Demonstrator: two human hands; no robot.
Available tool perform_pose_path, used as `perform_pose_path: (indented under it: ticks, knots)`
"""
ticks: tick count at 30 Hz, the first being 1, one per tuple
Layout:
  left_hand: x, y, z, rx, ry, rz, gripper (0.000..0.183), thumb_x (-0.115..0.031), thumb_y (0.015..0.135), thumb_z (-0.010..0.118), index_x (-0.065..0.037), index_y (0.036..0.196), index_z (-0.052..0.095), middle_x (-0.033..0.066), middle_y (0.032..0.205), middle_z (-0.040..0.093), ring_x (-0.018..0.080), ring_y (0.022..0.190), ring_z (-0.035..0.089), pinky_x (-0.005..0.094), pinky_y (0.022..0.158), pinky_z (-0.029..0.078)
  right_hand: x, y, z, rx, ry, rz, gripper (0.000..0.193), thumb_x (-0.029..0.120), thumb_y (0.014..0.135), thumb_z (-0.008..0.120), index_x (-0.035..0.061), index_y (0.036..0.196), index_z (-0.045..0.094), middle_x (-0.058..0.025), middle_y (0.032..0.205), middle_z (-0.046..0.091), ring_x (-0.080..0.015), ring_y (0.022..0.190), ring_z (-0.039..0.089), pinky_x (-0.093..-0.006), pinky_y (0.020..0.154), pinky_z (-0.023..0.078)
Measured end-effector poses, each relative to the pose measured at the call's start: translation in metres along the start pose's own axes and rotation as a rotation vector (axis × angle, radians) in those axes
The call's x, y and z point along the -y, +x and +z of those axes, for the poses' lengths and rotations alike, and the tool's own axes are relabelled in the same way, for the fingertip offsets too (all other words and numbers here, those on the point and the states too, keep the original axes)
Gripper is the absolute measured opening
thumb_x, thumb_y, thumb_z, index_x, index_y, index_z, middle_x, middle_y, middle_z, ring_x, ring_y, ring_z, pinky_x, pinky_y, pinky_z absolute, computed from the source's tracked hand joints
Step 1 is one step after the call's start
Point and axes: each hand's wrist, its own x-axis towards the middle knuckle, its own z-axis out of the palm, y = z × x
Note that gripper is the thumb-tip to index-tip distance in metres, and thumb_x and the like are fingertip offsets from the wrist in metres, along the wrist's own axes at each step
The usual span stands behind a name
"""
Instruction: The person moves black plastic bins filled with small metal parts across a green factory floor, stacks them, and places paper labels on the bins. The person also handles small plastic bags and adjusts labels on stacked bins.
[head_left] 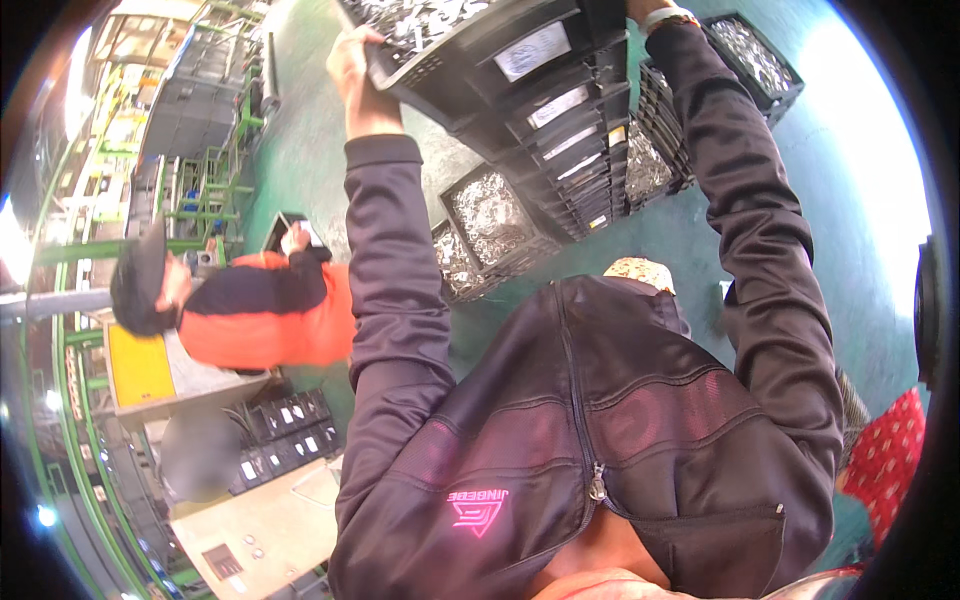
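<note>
One black crate point(455, 88) of loose metal pieces point(425, 22) is at the top of the stack point(548, 150); whether lifted clear, cannot be told. Judged heavy and stiff-walled, contents liable to slide if tilted; best held level by both end rims. Left hand point(352, 65): grip curled closed over the crate's left rim. Right hand point(642, 10): at the opposite end, cut off, grip undetermined. Count: at least four crates beneath; two filled crates point(525, 264) left of the stack, at least two right; one co-worker point(270, 312) farther left.
</note>
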Motion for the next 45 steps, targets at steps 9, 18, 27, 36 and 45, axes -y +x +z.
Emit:
perform_pose_path:
  ticks: [9, 18, 27, 36, 45]
  knots:
    - [0.025, 0.028, -0.008, -0.100, 0.127, -0.154, 0.015, -0.021, 0.077, 0.062, -0.007, 0.073, 0.064, 0.0028, 0.075, 0.057, 0.0141, 0.065, 0.055, 0.0284, 0.057, 0.040, -0.016, 0.015, -0.063, -0.135, -0.175, -0.009, 0.028, 0.033, 0.087, 0.061, 0.0071, 0.098, 0.064, -0.0082, 0.097, 0.066, -0.0182, 0.079, 0.060, -0.0313, 0.071, 0.049]
    - [0.067, 0.041, -0.015, 0.280, 0.740, 0.889, 0.032, -0.023, 0.090, 0.056, 0.001, 0.111, 0.060, 0.0145, 0.107, 0.063, 0.0278, 0.101, 0.060, 0.0397, 0.094, 0.046, -0.021, 0.035, -0.029, -0.454, -0.574, -0.376, 0.050, 0.035, 0.088, 0.066, 0.0001, 0.123, 0.058, -0.0157, 0.127, 0.057, -0.0264, 0.112, 0.053, -0.0389, 0.092, 0.043]
    - [0.084, 0.025, -0.014, 0.369, 0.729, 0.781, 0.043, -0.031, 0.086, 0.068, 0.002, 0.112, 0.056, 0.0146, 0.104, 0.061, 0.0310, 0.098, 0.059, 0.0454, 0.094, 0.045, -0.142, -0.130, 0.036, -0.543, -1.306, -0.152, 0.069, 0.044, 0.100, 0.040, 0.0112, 0.154, 0.012, -0.0129, 0.161, 0.007, -0.0372, 0.147, 0.009, -0.0658, 0.111, 0.019]
    - [0.010, -0.072, 0.053, 0.519, 0.607, 0.714, 0.042, -0.030, 0.086, 0.066, 0.002, 0.111, 0.057, 0.0148, 0.104, 0.062, 0.0308, 0.098, 0.059, 0.0449, 0.094, 0.045, -0.242, -0.344, -0.048, -0.833, -1.124, 0.672, 0.058, 0.021, 0.087, 0.052, 0.0230, 0.144, 0.043, -0.0101, 0.141, 0.050, -0.0324, 0.132, 0.046, -0.0659, 0.100, 0.038]
    - [-0.060, -0.190, 0.140, 0.691, 0.539, 0.700, 0.040, -0.028, 0.086, 0.064, 0.003, 0.110, 0.057, 0.0151, 0.104, 0.062, 0.0306, 0.098, 0.059, 0.0445, 0.095, 0.045, -0.287, -0.822, 0.035, -1.654, -0.557, 1.316, 0.040, 0.029, 0.085, 0.058, 0.0125, 0.120, 0.067, -0.0104, 0.125, 0.064, -0.0312, 0.117, 0.061, -0.0454, 0.096, 0.048]
